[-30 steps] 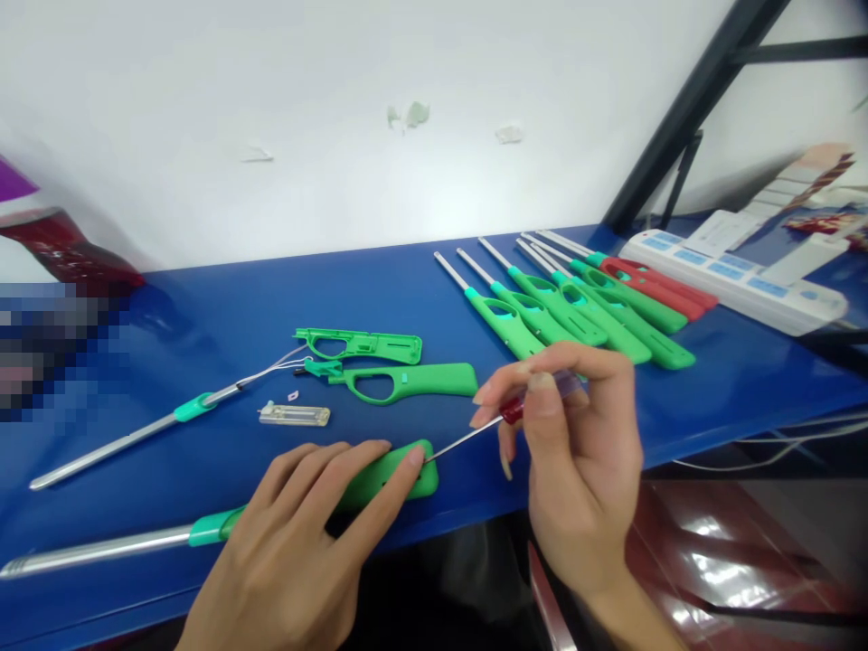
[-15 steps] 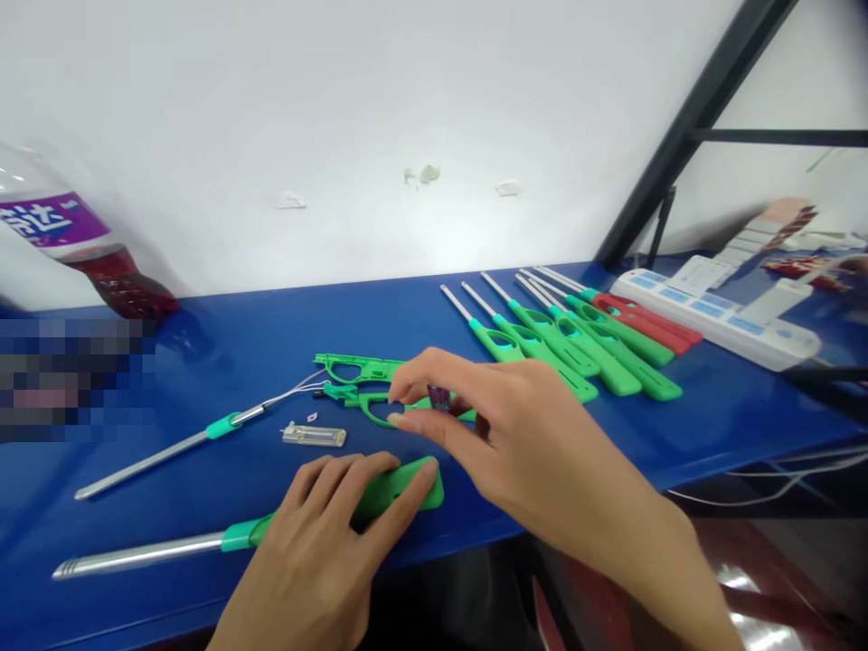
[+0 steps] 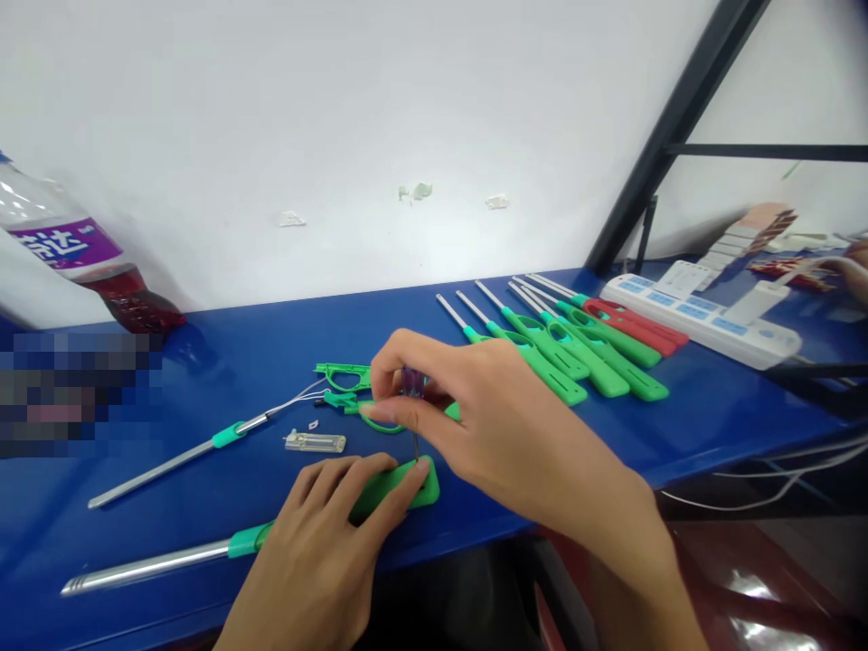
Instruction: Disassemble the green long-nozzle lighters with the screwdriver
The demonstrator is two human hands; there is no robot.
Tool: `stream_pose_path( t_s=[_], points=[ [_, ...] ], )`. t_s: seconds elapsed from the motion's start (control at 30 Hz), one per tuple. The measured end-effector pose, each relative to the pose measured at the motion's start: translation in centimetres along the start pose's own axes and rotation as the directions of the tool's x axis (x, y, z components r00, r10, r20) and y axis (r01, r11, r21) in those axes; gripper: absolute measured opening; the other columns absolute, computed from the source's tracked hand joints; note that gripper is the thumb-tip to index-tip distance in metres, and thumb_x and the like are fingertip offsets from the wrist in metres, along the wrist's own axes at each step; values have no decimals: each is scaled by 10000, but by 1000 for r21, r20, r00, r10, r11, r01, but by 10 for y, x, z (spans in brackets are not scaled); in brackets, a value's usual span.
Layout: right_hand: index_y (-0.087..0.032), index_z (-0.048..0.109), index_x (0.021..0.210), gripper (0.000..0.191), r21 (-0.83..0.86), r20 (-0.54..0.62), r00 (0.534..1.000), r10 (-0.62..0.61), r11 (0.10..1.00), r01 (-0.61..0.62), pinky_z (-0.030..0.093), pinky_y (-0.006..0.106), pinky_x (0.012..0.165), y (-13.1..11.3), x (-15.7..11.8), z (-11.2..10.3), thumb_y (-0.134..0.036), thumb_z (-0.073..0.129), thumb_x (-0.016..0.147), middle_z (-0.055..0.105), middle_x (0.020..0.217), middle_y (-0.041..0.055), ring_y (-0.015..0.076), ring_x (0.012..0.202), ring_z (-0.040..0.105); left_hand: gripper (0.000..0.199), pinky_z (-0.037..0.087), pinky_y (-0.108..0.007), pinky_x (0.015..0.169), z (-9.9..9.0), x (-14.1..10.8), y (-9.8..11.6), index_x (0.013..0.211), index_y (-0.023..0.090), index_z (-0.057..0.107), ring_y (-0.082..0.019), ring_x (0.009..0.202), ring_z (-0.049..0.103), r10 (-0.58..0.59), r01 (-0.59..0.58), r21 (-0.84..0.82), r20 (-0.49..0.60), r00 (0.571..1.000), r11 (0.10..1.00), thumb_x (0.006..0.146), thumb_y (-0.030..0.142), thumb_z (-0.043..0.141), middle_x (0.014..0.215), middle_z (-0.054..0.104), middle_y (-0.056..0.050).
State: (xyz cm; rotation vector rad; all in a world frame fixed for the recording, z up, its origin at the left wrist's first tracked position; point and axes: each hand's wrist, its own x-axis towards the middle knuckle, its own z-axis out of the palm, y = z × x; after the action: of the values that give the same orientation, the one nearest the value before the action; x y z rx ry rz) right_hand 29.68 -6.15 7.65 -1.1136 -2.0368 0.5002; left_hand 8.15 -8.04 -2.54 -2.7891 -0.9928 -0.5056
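My left hand [image 3: 332, 533] is wrapped over a green lighter [image 3: 429, 493] lying near the table's front edge, its metal tube [image 3: 149, 568] pointing left. In my right hand [image 3: 467, 407] is a small screwdriver with a purple handle [image 3: 412, 382]; its thin shaft points down and the tip meets the green body beside my left thumb. Behind my hands lie an opened green shell [image 3: 345, 375], a clear fuel tank [image 3: 316, 442] and a tiny pale piece [image 3: 313, 424]. A loose metal tube with wires [image 3: 169, 467] rests to the left.
Several green lighters [image 3: 597, 366] and red ones [image 3: 637, 325] lie in a row at the right, beside a white power strip [image 3: 705, 321]. A bottle of dark red drink [image 3: 88, 253] stands at the left. Part of another person's hand [image 3: 855, 271] shows at the far right.
My right hand has moved slightly left and down, and the screwdriver's shaft now shows touching the green lighter. My left hand still holds the lighter. The view has shifted slightly.
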Motion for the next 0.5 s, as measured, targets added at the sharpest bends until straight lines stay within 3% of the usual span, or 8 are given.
stream_pose_path(
  t_s=[0.5],
  points=[
    [-259,595,918,115,-38,-54,999,7,999,-9,378,212,547,1,-10,-14,-328,653,989,699,775,-77,75,575,559,729,458,-427,939,2,0,1,1502,283,482,-257,1146,552,-13,13,1,-36,999,1000,857,-53,437,1297,620,-75]
  ],
)
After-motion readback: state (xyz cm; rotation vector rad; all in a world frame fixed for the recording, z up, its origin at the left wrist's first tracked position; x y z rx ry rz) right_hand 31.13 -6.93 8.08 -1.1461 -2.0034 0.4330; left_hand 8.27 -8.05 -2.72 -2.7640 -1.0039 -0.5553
